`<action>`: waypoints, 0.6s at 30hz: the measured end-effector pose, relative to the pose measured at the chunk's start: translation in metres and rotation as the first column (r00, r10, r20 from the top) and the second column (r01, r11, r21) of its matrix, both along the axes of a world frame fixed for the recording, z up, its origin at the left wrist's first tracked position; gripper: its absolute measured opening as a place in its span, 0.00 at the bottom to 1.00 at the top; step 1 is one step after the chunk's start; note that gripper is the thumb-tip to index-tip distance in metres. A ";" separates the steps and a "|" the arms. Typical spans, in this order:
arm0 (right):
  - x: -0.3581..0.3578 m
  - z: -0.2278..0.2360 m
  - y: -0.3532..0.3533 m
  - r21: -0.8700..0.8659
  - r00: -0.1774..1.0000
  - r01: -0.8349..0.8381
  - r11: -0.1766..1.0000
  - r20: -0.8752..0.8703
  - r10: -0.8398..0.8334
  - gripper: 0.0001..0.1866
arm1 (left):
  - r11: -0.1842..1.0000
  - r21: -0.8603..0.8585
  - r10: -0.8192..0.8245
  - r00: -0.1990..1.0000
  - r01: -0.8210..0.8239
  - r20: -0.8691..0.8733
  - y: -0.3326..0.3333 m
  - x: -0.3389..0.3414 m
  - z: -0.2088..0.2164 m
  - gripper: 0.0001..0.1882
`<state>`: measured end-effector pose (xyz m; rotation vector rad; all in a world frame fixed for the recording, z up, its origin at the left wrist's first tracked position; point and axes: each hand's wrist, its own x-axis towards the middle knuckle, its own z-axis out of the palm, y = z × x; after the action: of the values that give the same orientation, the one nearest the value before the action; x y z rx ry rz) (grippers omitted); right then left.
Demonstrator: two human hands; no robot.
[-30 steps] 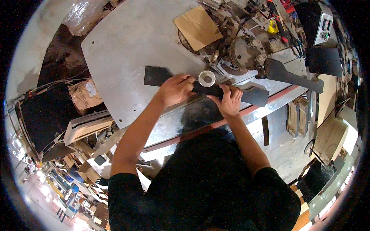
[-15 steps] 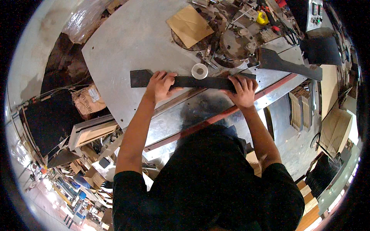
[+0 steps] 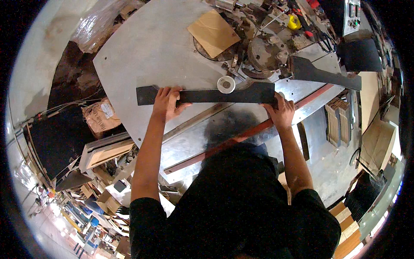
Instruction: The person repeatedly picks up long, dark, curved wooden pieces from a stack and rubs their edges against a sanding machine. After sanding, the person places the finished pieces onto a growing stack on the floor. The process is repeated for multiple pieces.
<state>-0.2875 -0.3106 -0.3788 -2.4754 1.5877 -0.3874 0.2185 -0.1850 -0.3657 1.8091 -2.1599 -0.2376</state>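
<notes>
Pinching near its ends, left hand (image 3: 167, 104) and right hand (image 3: 282, 111) hold one dark board (image 3: 215, 96) over the metal tabletop (image 3: 129, 56), long axis left-to-right, hollowed edge facing away. One white ring (image 3: 220, 85) adjoins that edge.

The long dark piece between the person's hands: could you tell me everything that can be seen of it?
The long dark piece looks flat, matte and nearly black; its material is unclear. Both ends are broader than the slim middle, with the far edge cut in and the near edge almost straight. It lies roughly left to right over the metal table. The left-hand grip spans it near its left end; the right-hand grip is at its near right corner. A white round thing sits at its far edge.
</notes>
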 end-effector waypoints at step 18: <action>0.069 -0.012 0.020 0.028 0.982 -0.092 0.995 0.166 0.086 0.39 | 0.934 0.090 0.351 0.935 -0.346 -0.051 0.073 0.017 0.004 0.38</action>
<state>-0.2188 -0.2910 -0.3908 -2.4081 1.4026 -0.5301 0.2352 -0.1120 -0.3615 2.1567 -1.7660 -0.2978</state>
